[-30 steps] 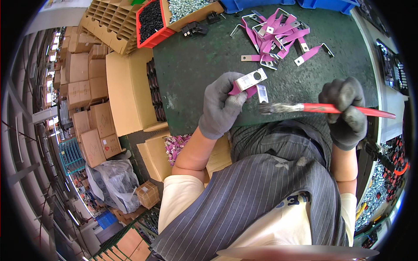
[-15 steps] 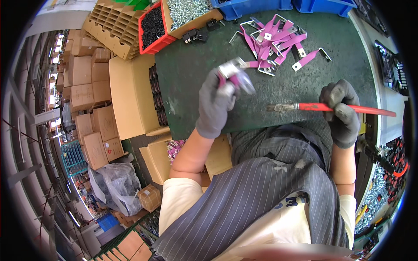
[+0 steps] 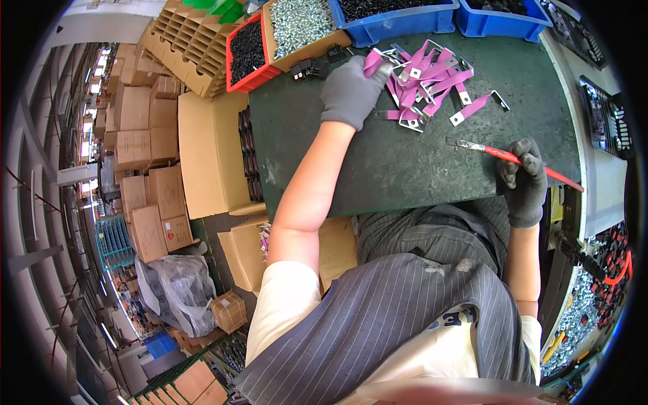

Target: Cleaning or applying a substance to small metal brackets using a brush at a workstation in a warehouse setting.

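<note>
My left hand (image 3: 352, 93), in a grey glove, reaches to the left side of a pile of bent metal strips with purple sleeves (image 3: 442, 84). Its fingers close round one purple-sleeved metal strip (image 3: 372, 62), whose far part overlaps the pile. One more strip (image 3: 474, 108) lies a little apart, on the pile's right. My right hand (image 3: 524, 177), gloved too, grips a red-handled brush (image 3: 501, 154) over the green worktop's right part. The brush's bristles point left, and its handle slopes down to the right past the hand.
Along the far edge stand a red bin of black parts (image 3: 248, 57), a carton of silver screws (image 3: 302, 30) and two blue bins (image 3: 398, 25) (image 3: 503, 23). Small black parts (image 3: 305, 68) lie before them. Open cardboard boxes (image 3: 210, 152) flank the green worktop (image 3: 405, 165) on the left.
My left hand has moved away from me to the pile, with a purple-sleeved strip in its fingers. The brush in my right hand has tilted, its bristles now farther right and higher.
</note>
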A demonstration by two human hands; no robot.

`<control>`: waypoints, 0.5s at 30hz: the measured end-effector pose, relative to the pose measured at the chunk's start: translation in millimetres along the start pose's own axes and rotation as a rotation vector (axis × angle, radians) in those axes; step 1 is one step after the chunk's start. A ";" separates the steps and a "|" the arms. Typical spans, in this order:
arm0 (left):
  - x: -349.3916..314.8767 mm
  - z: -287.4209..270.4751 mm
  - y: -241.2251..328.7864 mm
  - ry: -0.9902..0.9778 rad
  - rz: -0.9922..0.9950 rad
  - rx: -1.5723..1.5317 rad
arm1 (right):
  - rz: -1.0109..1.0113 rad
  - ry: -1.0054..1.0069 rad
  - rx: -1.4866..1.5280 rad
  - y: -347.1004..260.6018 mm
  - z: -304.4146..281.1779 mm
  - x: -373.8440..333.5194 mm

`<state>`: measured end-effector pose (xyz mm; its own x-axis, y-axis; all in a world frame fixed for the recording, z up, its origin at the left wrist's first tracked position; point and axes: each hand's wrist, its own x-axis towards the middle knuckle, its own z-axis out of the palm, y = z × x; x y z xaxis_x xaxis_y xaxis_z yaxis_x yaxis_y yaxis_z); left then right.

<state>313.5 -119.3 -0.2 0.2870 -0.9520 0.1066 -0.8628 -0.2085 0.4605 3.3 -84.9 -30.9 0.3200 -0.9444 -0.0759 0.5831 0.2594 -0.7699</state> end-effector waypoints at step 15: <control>2.0 4.2 -3.7 -0.216 -0.166 -0.309 | 0.000 0.029 -0.021 -0.7 3.0 -3.0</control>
<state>315.6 -121.3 -5.4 0.2896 -0.9430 -0.1637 -0.6368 -0.3175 0.7026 4.2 -81.6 -28.2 0.2979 -0.9500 -0.0939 0.5670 0.2552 -0.7832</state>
